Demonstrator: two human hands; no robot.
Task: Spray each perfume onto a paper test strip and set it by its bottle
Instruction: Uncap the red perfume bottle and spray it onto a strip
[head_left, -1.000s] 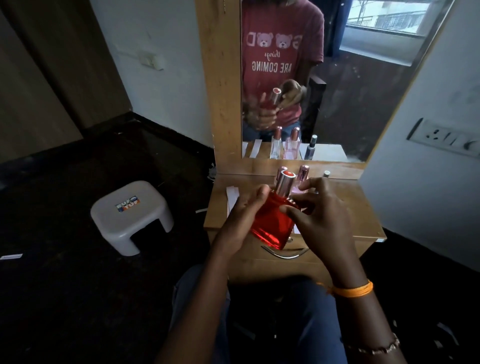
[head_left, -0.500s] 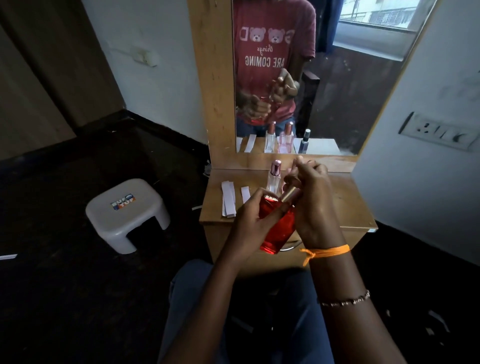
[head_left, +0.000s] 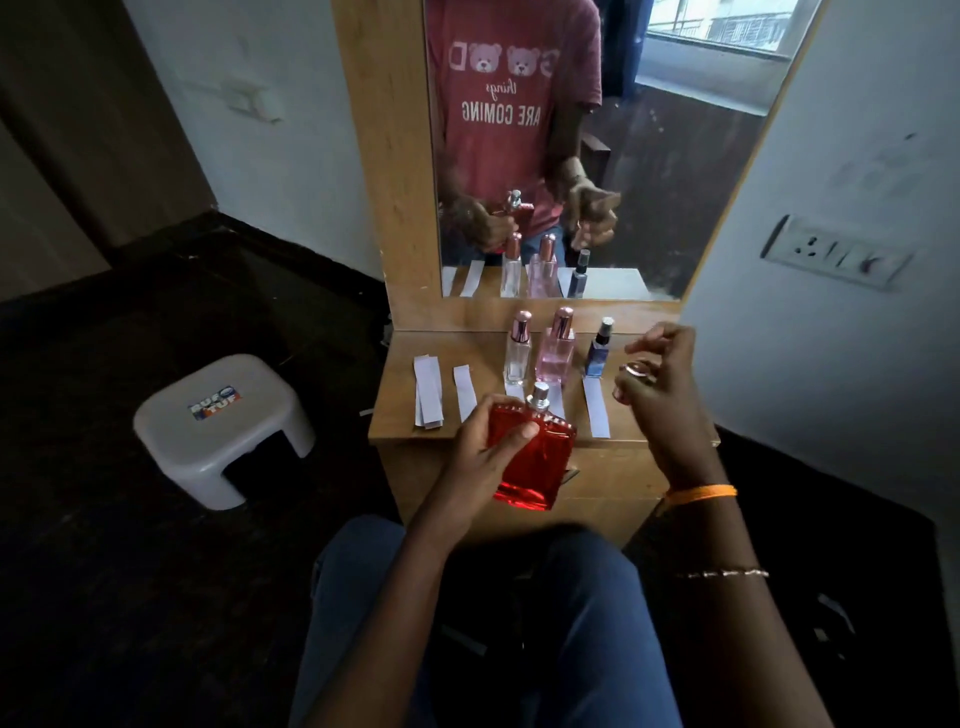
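My left hand (head_left: 485, 449) grips a flat red perfume bottle (head_left: 535, 465) in front of the wooden dresser shelf (head_left: 395, 415); its silver spray nozzle (head_left: 538, 396) is bare. My right hand (head_left: 660, 384) holds the bottle's cap (head_left: 635, 372) off to the right, above the shelf's right end. At the back of the shelf stand a clear bottle (head_left: 518, 351), a pink bottle (head_left: 557, 348) and a small dark blue bottle (head_left: 598, 351). A white strip (head_left: 596, 406) lies in front of the blue bottle. A stack of strips (head_left: 428, 391) and a single strip (head_left: 464, 392) lie at the left.
A mirror (head_left: 649, 156) rises behind the shelf and reflects the bottles and my hands. A white plastic stool (head_left: 221, 426) stands on the dark floor to the left. A switch plate (head_left: 836, 254) is on the right wall. My knees are below the shelf.
My right hand has pulled the cap off the red bottle and moved it right. My left hand has kept hold of the bottle, now lower and more upright.
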